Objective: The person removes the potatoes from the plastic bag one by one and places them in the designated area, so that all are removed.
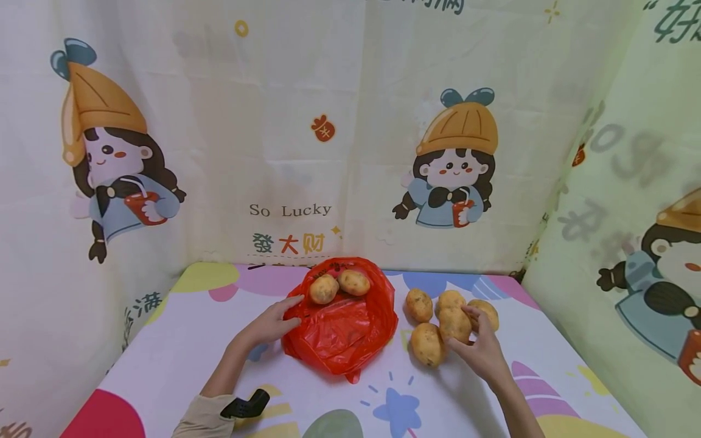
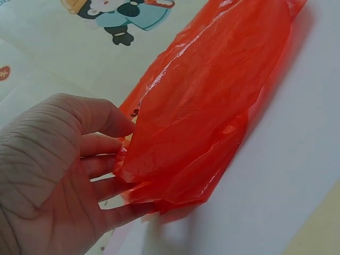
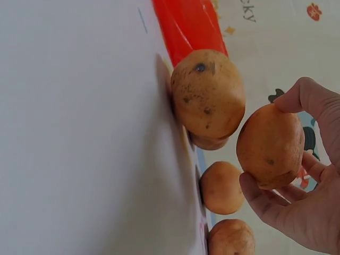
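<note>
My right hand [image 1: 484,350] holds a potato [image 3: 270,146] between thumb and fingers, raised above the table in the right wrist view. Several other potatoes lie close around it, including one with a dark spot [image 3: 208,93] and one at the front left [image 1: 428,345]. To the left, a red plastic bag [image 1: 339,328] lies with its mouth spread, two potatoes [image 1: 324,289] at its far side. My left hand [image 1: 274,319] is at the bag's left rim, its fingers loosely spread. Its fingertips touch the red plastic [image 2: 186,127], some partly hidden by it.
The table [image 1: 208,340] has a white cloth printed with coloured shapes. Cloth walls [image 1: 285,121] with cartoon figures enclose it at the back and both sides. A black wrist device [image 1: 246,404] sits at the left sleeve.
</note>
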Tool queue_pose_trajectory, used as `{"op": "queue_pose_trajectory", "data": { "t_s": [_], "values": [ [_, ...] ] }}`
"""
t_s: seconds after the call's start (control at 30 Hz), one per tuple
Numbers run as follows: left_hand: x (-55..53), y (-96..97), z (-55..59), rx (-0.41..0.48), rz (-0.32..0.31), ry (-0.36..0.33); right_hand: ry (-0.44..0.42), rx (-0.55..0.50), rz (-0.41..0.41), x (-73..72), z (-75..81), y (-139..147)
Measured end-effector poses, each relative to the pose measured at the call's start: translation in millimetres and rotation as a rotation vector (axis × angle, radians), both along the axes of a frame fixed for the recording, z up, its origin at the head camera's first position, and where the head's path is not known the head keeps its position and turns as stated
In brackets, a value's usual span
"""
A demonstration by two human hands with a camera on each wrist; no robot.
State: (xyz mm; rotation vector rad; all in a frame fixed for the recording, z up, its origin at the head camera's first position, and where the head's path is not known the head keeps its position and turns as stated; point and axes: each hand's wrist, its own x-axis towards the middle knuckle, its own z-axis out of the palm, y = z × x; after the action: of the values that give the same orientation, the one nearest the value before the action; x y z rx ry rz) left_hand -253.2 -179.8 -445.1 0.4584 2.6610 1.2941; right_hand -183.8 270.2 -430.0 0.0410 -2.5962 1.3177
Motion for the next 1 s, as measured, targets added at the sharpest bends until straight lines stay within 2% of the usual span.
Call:
{"op": "queue_pose_trajectory", "data": {
  "t_s": [0.17, 0.5, 0.77, 1.0],
  "values": [
    [-2.7, -1.3, -2.9, 0.008, -0.017, 0.011, 0.019, 0.012, -0.012, -0.6, -4.9, 5],
    [-5.4, -1.9, -5.2, 0.016, -0.026, 0.002, 0.002, 0.035, 0.008, 0.6, -14.0, 11],
    [-6.2, -0.4, -6.4, 0.021, -0.01, -0.008, 0.011, 0.049, 0.006, -0.3, -17.9, 13],
    [-5.6, 0.2, -5.2, 0.021, -0.004, -0.008, -0.067, 0.072, 0.013, -1.8, -21.7, 15]
  ]
}}
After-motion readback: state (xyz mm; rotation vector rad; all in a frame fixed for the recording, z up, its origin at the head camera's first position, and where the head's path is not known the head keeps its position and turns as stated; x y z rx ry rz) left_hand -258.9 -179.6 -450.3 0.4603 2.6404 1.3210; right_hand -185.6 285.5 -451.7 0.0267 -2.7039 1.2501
